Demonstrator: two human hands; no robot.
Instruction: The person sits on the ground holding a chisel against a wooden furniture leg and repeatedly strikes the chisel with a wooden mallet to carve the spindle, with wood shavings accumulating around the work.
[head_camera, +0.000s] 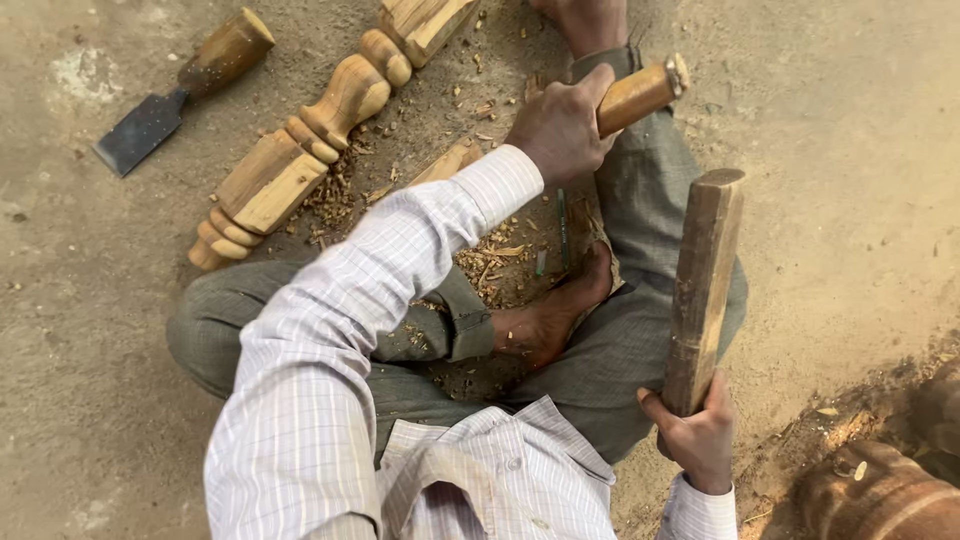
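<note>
Item, floor (860, 180) of bare packed earth, myself seated cross-legged on it. My left hand (560, 125) is clamped round the wooden handle of one chisel (640, 93), its blade hidden beneath my fist and pointed down at the work between my knees. My right hand (700, 435) is closed on the lower end of one long wooden mallet (703, 285), held upright and well clear of the chisel handle — not striking. One turned wooden leg (300, 150), with beads, coves and square blocks already shaped, lies near the top edge of the floor in view, just beyond my left knee; by the look of it the turning is finished. The piece under the chisel (445, 162) is mostly covered by my sleeve, so I cannot tell how much cutting is left on it. One second, broad-bladed chisel (180, 90) lies untouched toward the top left corner. Wood chips (495, 260) — too many to count — are scattered over my lap and round the leg, suggesting carving well under way.
</note>
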